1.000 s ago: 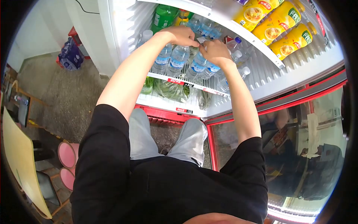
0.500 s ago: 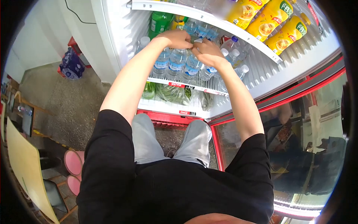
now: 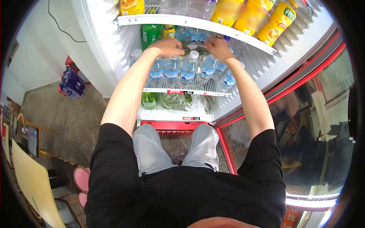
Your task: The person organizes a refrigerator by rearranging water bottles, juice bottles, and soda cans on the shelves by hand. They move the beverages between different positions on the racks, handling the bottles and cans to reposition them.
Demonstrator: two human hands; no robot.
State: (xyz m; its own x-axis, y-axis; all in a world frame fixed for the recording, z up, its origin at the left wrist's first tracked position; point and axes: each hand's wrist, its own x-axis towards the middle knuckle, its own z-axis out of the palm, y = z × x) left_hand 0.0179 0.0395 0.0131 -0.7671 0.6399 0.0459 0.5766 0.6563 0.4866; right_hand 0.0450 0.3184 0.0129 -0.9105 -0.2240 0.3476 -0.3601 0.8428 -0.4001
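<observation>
My left hand [image 3: 168, 47] is closed above the water bottles, its curled fingers at the left edge of a clear plastic bag of greens [image 3: 197, 50]. The fingers of my right hand [image 3: 218, 48] are pinched at the bag's right edge. A white label [image 3: 192, 46] shows on the bag, which lies behind the front bottles on the fridge's middle shelf. Just in front of the bag, a water bottle [image 3: 188, 70] stands between my hands. Other water bottles [image 3: 172, 72] stand beside it, and a few [image 3: 229, 79] lean at the right.
The upper shelf edge [image 3: 197, 22] runs just above my hands, with yellow bottles [image 3: 276, 24] on it. A green bottle [image 3: 151, 35] stands at the back left. More bagged greens [image 3: 175, 101] lie below. The open glass door [image 3: 304, 140] is at the right.
My hands have moved apart, and more of the bag and its label shows between them. The view has shifted, so the shelves appear lower and further left.
</observation>
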